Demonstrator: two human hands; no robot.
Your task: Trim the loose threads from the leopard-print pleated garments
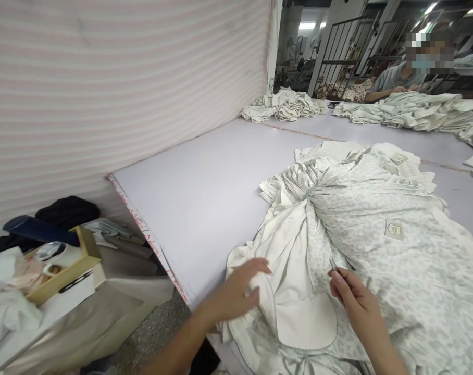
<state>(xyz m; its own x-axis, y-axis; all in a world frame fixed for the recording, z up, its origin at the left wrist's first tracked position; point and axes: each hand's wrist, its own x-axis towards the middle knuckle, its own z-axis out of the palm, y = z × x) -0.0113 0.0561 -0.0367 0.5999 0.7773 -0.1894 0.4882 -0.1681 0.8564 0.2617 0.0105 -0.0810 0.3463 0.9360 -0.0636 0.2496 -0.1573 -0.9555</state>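
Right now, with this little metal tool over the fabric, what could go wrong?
The metal tool in your right hand points close to the printed fabric, so it might snag the cloth. Deep folds could hide a layer that gets caught too. The fabric also lies near the edge of the table, so a tug might drag some off.

No legible text — cloth labels (394,229) too small.

Ceiling-tube glare behind, slight blur on hands (240,289).
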